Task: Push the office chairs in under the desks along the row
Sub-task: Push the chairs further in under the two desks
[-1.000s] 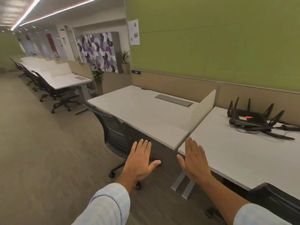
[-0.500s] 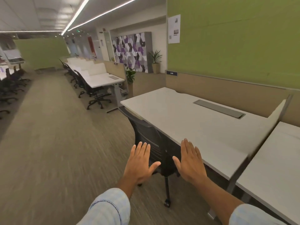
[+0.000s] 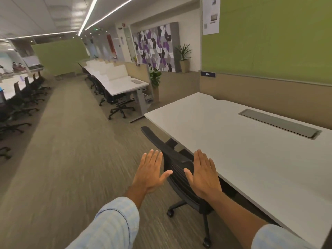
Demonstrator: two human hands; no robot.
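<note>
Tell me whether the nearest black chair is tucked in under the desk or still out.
Partly in: the chair has its back clear of the desk edge, its base partly under.

The near desk has a smooth, matt off-white top that looks like laminate, with a dull grey metal-looking cable flap set near its back edge. The office chair beside its front edge has a matt black plastic backrest, ribbed lower down. The floor is rough, streaky brown-grey carpet. Both sleeves are pale blue woven cloth. The green wall panel looks matt and felt-like.
</note>
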